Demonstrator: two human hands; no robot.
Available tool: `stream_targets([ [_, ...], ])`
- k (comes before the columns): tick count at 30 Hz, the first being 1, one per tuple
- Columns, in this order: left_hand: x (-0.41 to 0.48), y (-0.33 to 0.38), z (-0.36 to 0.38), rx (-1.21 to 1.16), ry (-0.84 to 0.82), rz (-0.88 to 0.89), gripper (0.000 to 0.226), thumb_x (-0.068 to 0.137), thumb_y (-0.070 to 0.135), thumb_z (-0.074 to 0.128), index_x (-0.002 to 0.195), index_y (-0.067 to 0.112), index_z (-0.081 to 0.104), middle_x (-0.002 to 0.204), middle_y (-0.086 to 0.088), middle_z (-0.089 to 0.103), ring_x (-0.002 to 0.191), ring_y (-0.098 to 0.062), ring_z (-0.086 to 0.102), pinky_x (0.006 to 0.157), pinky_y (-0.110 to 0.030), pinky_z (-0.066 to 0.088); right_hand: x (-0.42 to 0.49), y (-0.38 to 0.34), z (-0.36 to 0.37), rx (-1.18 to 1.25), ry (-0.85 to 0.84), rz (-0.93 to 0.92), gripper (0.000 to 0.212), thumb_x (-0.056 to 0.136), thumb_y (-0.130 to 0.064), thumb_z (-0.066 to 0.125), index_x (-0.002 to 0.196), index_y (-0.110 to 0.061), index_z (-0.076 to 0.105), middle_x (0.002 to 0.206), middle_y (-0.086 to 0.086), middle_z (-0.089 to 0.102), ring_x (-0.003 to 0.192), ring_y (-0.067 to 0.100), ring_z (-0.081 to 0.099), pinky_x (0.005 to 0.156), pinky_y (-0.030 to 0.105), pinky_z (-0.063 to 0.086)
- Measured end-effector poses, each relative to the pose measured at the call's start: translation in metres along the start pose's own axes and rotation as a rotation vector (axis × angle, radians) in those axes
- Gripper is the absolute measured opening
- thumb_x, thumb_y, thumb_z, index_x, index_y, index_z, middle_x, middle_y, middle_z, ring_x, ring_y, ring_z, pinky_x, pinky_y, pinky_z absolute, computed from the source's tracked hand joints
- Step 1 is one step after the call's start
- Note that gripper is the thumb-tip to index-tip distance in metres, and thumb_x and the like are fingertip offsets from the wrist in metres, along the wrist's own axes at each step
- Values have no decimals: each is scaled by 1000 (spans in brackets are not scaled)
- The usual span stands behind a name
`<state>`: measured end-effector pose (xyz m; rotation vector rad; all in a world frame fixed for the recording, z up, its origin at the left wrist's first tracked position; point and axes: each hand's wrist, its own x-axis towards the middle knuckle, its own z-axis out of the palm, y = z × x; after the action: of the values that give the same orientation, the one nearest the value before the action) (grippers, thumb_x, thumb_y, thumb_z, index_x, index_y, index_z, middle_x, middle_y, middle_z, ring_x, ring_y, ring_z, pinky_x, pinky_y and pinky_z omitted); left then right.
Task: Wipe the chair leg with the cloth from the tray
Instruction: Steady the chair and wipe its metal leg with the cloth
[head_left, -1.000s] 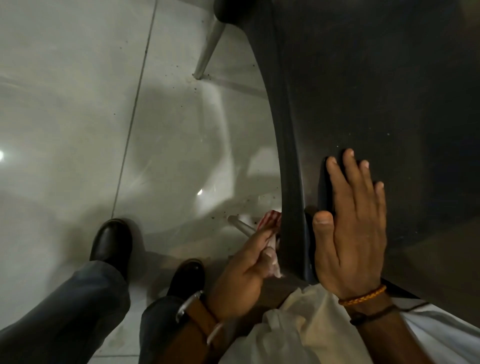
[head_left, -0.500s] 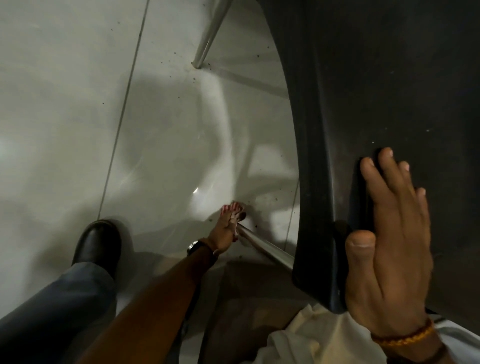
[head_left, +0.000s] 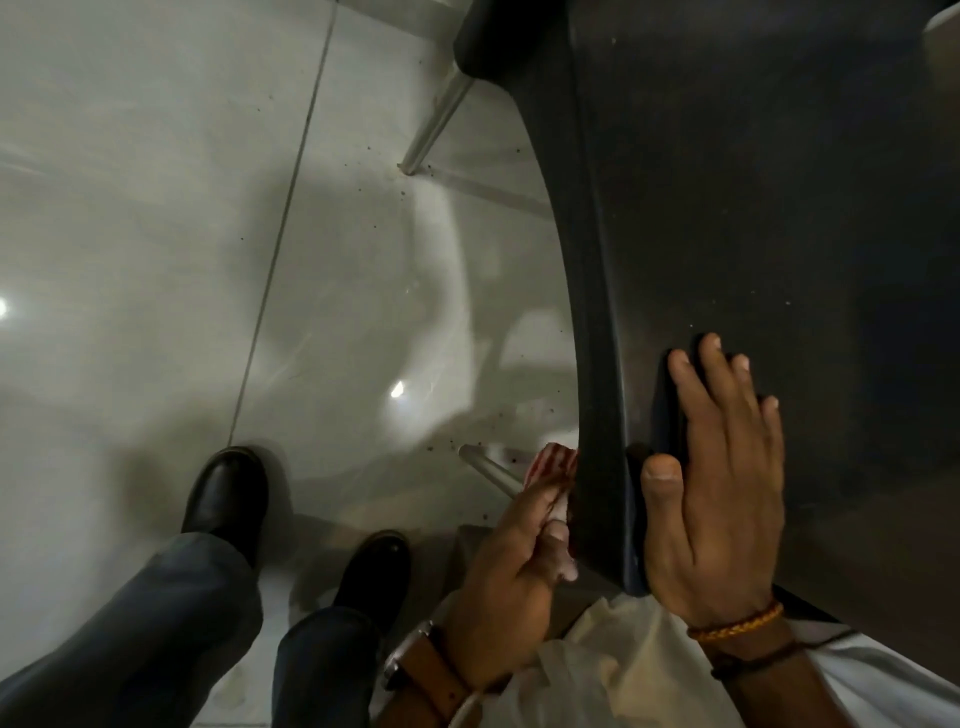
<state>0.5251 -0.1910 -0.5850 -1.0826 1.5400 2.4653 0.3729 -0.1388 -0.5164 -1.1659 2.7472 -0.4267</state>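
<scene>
In the head view, the red and white striped cloth (head_left: 551, 470) is inside the left hand (head_left: 511, 577), and its upper end comes out above the fingers, just beside the rim of the dark grey plastic chair seat (head_left: 753, 208). The left hand is closed around the cloth and presses it against the near shiny metal chair leg (head_left: 488, 469), which goes down from under the seat to the glossy pale tiled floor (head_left: 156, 260). The lower end of this leg shows beyond the cloth. The right hand (head_left: 719, 488) lies open and flat on the seat, the fingers spread a little and the thumb at the seat's rim. It holds nothing. A second metal leg (head_left: 435, 124) stands farther away. Two black leather shoes (head_left: 228, 499) are on the floor, to the left of the hands.
</scene>
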Motion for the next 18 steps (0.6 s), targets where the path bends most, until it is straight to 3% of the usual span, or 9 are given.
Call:
stream_targets([
  [2,28,-27,-16,-44,-47,-49,39,101,31,42,128,59,49,100,3,69,91,-23,66,81,-26,57,0,0,0,5,3,-4,71,110,-63,12,165,-24,32,176,7,29,166,26,19,132,58,13],
  [4,73,-72,-34,-56,-77,-137,44,105,9,39,147,22,43,110,-28,61,93,-34,63,81,-26,56,0,-1,0,7,2,-7,71,109,-63,11,165,-25,31,176,6,29,166,26,19,132,56,12],
  [6,123,-114,-55,18,-95,-269,46,106,4,34,152,6,33,135,-36,50,96,-26,63,88,-28,54,-1,0,1,12,6,-12,71,109,-64,10,165,-27,30,177,5,29,166,25,19,133,54,11],
  [8,161,-142,-69,162,-93,-318,48,108,12,33,155,15,27,162,-23,25,89,4,51,74,-7,48,-2,3,0,14,9,-19,70,108,-65,10,165,-30,29,177,4,28,166,23,19,133,51,9],
  [10,183,-163,-77,230,-81,-324,51,108,16,32,157,22,20,168,-11,9,104,0,56,56,-4,44,-2,4,2,24,18,-26,70,108,-67,9,166,-32,28,177,0,26,166,21,18,133,46,7],
  [12,189,-177,-78,299,-56,-314,53,108,14,31,158,20,16,167,-8,12,135,-37,49,62,-19,52,-2,5,4,32,20,-29,71,107,-68,10,165,-32,29,177,-2,25,166,20,18,133,44,6],
  [13,188,-181,-76,318,-36,-298,54,107,10,32,158,16,16,166,-8,17,142,-41,39,75,-26,57,-2,5,4,34,21,-28,72,107,-68,9,165,-31,29,177,-2,25,166,20,18,133,44,6],
  [15,176,-181,-68,284,-4,-234,58,105,1,33,157,11,12,165,-9,21,146,-27,33,91,-22,55,-2,5,5,25,25,-28,73,107,-68,9,165,-29,31,177,-1,26,166,21,19,133,45,7],
  [18,140,-143,-57,124,46,-192,49,108,9,32,151,32,21,156,-9,39,119,-15,53,65,-5,49,-3,4,6,23,35,-31,73,108,-66,10,165,-25,32,176,5,29,166,24,21,133,50,10],
])
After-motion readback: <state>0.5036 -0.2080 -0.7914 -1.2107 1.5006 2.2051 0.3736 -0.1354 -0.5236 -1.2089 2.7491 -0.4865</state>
